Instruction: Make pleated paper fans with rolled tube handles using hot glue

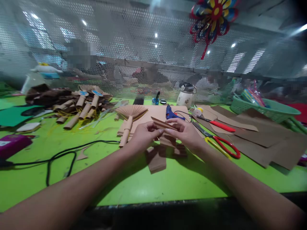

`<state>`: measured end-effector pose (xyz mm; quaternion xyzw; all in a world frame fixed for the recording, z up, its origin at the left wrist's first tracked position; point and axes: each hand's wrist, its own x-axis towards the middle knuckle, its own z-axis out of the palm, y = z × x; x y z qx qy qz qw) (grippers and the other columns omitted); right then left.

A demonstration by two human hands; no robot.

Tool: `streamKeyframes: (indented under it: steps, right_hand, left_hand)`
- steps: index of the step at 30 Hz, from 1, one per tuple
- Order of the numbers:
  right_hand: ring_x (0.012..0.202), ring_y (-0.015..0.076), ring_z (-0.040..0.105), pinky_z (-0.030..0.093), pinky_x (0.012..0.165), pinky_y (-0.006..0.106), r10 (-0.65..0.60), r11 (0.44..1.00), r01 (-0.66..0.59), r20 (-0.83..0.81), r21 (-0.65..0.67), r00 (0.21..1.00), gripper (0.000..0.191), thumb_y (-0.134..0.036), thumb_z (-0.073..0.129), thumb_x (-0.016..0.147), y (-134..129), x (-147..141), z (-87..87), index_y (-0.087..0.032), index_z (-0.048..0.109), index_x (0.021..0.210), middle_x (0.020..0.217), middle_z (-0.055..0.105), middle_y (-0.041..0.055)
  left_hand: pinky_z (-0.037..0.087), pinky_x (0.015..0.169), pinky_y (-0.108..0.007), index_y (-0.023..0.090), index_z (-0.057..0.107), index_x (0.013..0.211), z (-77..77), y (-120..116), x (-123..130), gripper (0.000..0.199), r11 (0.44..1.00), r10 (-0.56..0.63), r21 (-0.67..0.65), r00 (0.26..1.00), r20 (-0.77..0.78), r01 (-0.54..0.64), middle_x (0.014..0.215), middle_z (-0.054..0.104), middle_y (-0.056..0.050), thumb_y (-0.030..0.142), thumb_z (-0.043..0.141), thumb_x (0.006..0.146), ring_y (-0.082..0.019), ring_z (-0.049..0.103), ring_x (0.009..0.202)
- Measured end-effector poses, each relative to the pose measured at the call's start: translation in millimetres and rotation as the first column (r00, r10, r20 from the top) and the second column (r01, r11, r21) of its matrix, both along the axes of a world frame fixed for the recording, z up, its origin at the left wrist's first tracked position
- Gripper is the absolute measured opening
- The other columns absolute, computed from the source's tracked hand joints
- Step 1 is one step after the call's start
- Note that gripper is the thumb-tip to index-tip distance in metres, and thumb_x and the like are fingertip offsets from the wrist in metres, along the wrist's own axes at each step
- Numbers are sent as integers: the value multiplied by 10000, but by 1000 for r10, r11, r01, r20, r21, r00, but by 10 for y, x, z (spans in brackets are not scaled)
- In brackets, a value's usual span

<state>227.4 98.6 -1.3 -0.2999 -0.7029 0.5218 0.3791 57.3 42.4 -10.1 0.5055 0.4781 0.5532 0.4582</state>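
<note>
Both hands meet over the middle of the table around a folded strip of brown paper (159,124). My left hand (145,134) pinches its left end between thumb and fingers. At the other end, my right hand (185,132) grips the paper, thumb toward my left thumb. Below the hands, further folded brown paper pieces (157,158) lie on the green tabletop. Just beyond the left hand rests a pleated paper fan with a rolled handle (129,123), on a stack of brown sheets (153,111). A blue glue gun (170,113) lies behind the right hand.
Scissors with red and yellow handles (224,147), a red-handled cutter (222,126) and large brown sheets (261,137) lie right. A green basket (275,107) stands behind them. Finished paper fans (85,107) pile up left. A black cable (62,153) crosses the green table (134,188).
</note>
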Motion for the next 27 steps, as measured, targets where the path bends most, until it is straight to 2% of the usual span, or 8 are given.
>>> streamKeyframes:
  steps: [3, 7, 12, 16, 19, 21, 23, 27]
  right_hand:
    - [642, 142, 576, 455, 621, 286, -68, 993, 67, 12, 94, 998, 256, -374, 732, 741, 3, -7, -21, -145, 686, 847, 733, 659, 20]
    - [538, 117, 483, 401, 524, 264, -116, 980, 115, -2, 161, 993, 253, -403, 726, 742, 52, 11, -37, -154, 688, 726, 588, 584, -12]
    - [522, 111, 486, 412, 509, 268, -80, 997, 80, -27, 6, 996, 297, -452, 759, 722, 177, 60, -68, -164, 688, 720, 606, 593, -1]
    - [524, 108, 472, 377, 499, 264, -43, 996, 45, 24, -74, 999, 291, -440, 775, 715, 234, 88, -72, -163, 687, 731, 608, 588, 7]
    - [518, 101, 436, 330, 496, 262, 20, 997, -13, 88, -80, 996, 292, -440, 763, 731, 204, 91, -59, -157, 691, 731, 597, 568, 3]
    - [524, 104, 424, 310, 500, 264, 51, 997, -44, 121, -64, 991, 304, -455, 753, 737, 169, 87, -52, -155, 703, 745, 596, 563, 2]
    - [548, 112, 437, 311, 512, 267, 70, 997, -64, 142, -43, 987, 310, -464, 746, 740, 140, 80, -48, -157, 723, 782, 629, 584, 11]
    - [623, 132, 483, 332, 539, 267, 110, 993, -105, 124, -47, 986, 346, -477, 744, 733, 121, 69, -46, -161, 751, 873, 734, 634, 35]
  left_hand:
    - [428, 614, -274, 142, 700, 838, 25, 24, -44, 160, 1000, 26, 9, 999, 45, -27, 764, 668, -46, 224, 764, 715, -128, 560, 641]
    - [453, 650, -279, 149, 697, 847, 11, 37, -57, 168, 1000, 12, -27, 994, 113, -9, 781, 668, -43, 242, 760, 723, -126, 577, 660]
    - [491, 704, -306, 185, 649, 808, 3, 40, -95, 98, 999, -35, -26, 985, 169, 40, 811, 646, -24, 182, 689, 719, -129, 584, 687]
    - [502, 772, -325, 207, 649, 930, 60, 75, -196, 199, 965, 186, 157, 970, 159, -210, 914, 668, -46, 166, 547, 764, -189, 622, 908]
    - [499, 825, -350, 184, 669, 946, 113, 96, -254, 172, 867, 369, 393, 925, -92, -307, 972, 690, -70, 271, 561, 844, -216, 621, 968]
    - [491, 858, -368, 178, 684, 941, 124, 93, -258, 185, 813, 439, 543, 833, -336, -209, 978, 698, -76, 309, 574, 873, -218, 623, 954]
    - [487, 862, -377, 177, 694, 953, 106, 77, -237, 178, 791, 462, 609, 707, -535, -55, 966, 702, -79, 294, 575, 891, -215, 623, 931]
    - [497, 791, -360, 162, 704, 1009, 35, 48, -184, 210, 819, 385, 547, 541, -747, 173, 890, 706, -84, 283, 550, 932, -205, 622, 846]
